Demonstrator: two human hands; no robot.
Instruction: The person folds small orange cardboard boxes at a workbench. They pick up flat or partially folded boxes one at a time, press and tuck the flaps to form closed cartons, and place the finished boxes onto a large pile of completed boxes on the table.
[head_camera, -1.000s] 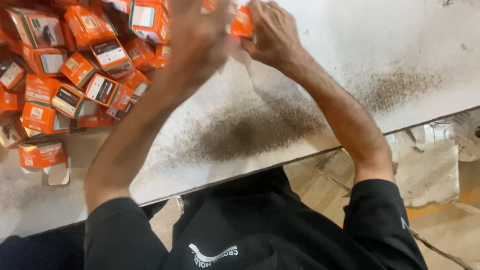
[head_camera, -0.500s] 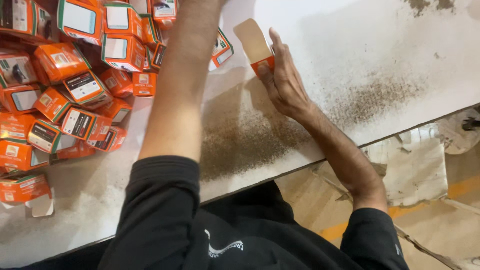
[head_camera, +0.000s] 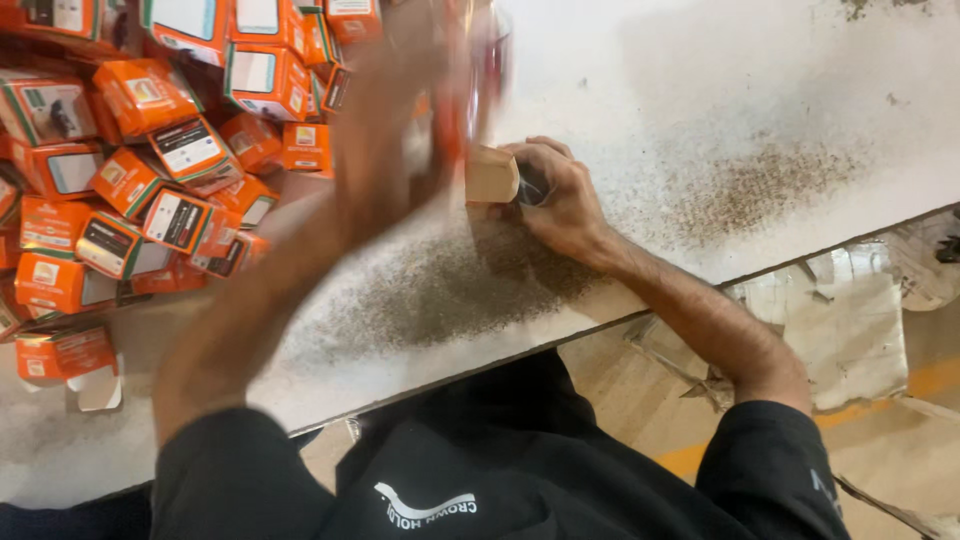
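- Tan cardboard shows on the small box (head_camera: 491, 176), its plain flap side turned up and a dark opening just behind the flap.
- That box rests on the white table (head_camera: 700, 90), well to the right of the heap of orange cartons (head_camera: 150, 150).
- Curled around the box from the right, the right hand (head_camera: 560, 195) has its fingers folded about it, and its heel lies on the table.
- Between the heap and the box, the left hand (head_camera: 400, 110) is a raised blur; I cannot tell whether it is spread or closed.
- Dark speckled grime stains the table right of the heap.
- Pale cardboard scraps (head_camera: 850, 330) lie on the floor beyond the table's edge.
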